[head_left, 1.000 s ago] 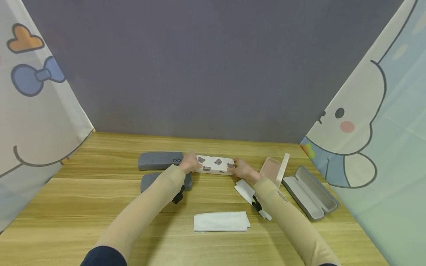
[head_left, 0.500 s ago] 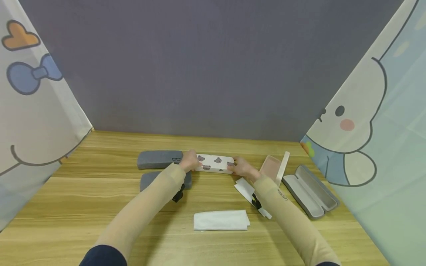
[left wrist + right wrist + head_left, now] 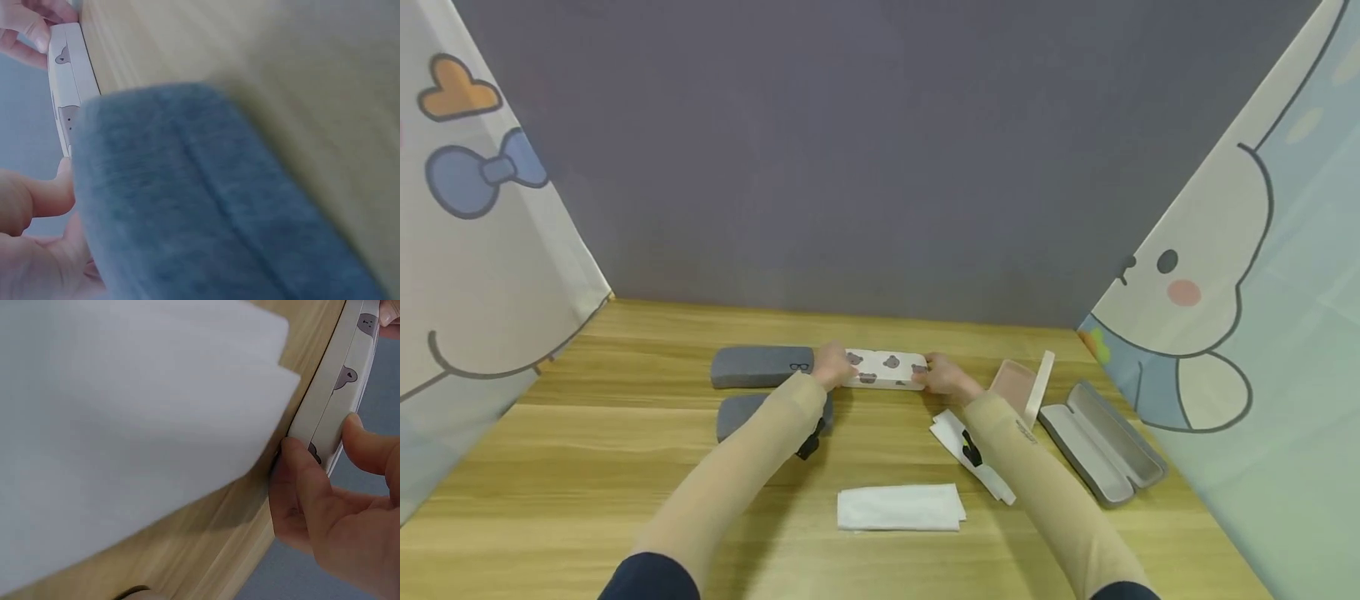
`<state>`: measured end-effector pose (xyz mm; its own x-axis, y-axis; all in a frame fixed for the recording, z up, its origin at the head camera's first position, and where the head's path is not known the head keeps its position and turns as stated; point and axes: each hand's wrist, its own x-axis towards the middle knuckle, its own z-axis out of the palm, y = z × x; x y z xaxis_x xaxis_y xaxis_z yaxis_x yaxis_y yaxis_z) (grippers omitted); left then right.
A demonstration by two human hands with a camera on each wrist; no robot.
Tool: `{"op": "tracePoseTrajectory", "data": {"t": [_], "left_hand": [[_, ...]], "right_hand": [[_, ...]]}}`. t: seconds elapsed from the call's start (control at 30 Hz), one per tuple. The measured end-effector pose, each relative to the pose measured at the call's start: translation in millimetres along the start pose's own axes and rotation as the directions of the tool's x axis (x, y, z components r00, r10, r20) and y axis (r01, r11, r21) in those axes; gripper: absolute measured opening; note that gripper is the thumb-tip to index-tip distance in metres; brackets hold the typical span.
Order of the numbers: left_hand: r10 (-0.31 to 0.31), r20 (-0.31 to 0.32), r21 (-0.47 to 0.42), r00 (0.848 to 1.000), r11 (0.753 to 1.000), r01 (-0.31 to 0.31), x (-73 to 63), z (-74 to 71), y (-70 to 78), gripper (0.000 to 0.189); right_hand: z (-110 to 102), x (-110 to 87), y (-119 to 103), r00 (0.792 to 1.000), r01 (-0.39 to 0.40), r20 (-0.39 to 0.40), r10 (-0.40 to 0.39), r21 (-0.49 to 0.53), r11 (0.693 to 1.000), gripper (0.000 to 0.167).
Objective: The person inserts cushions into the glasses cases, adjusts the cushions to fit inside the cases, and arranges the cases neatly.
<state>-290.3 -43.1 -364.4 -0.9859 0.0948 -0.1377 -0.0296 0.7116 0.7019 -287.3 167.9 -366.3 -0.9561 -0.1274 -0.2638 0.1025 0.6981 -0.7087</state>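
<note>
A white glasses case (image 3: pixel 886 367) printed with grey-brown bears lies closed on the wooden table (image 3: pixel 625 467), long side facing me. At its left end my left hand (image 3: pixel 832 365) grips it. My right hand (image 3: pixel 946 375) holds the opposite end, thumb on top and fingers along the front side in the right wrist view, where the white case (image 3: pixel 325 406) runs up to the upper right corner. In the left wrist view my left hand (image 3: pixel 37 219) is partly hidden behind a grey fabric glasses case (image 3: pixel 187 194).
Two grey glasses cases, a rear one (image 3: pixel 752 367) and a front one (image 3: pixel 737 414), lie left of my left hand. An open pink case (image 3: pixel 1012 385) and an open grey case (image 3: pixel 1097 450) lie right. A folded white cloth (image 3: pixel 898 507) and another white cloth (image 3: pixel 981 467) lie nearer.
Both hands stay at the ends of the white glasses case, which keeps its place. Only the forearms and the head view shift slightly.
</note>
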Motion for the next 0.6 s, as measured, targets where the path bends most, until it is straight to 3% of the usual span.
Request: {"op": "tracePoseTrajectory", "data": {"t": [0.07, 0.2, 0.37, 0.6], "left_hand": [[-0.016, -0.015, 0.011, 1.000, 1.000, 0.017, 6.5, 1.2, 1.1, 0.043], [-0.048, -0.061, 0.058, 0.997, 0.997, 0.052, 17.8, 2.4, 6.1, 0.014], [-0.092, -0.106, 0.059, 0.990, 0.993, 0.099, 27.9, 3.7, 10.2, 0.020], [-0.144, -0.114, 0.056, 0.983, 0.987, 0.151, 36.3, 2.8, 11.4, 0.026]], "right_hand": [[-1.1, 4.6, -0.8, 1.000, -0.016, 0.000, 0.016, 0.006, 1.000, 0.054], [-5.1, 15.4, -1.9, 0.999, -0.035, 0.008, 0.034, 0.046, 0.998, 0.055], [-11.4, 29.9, -1.0, 0.999, -0.037, 0.014, 0.036, 0.119, 0.992, 0.057], [-11.5, 40.4, 1.6, 0.998, -0.054, -0.010, 0.055, 0.051, 0.997, 0.059]]}}
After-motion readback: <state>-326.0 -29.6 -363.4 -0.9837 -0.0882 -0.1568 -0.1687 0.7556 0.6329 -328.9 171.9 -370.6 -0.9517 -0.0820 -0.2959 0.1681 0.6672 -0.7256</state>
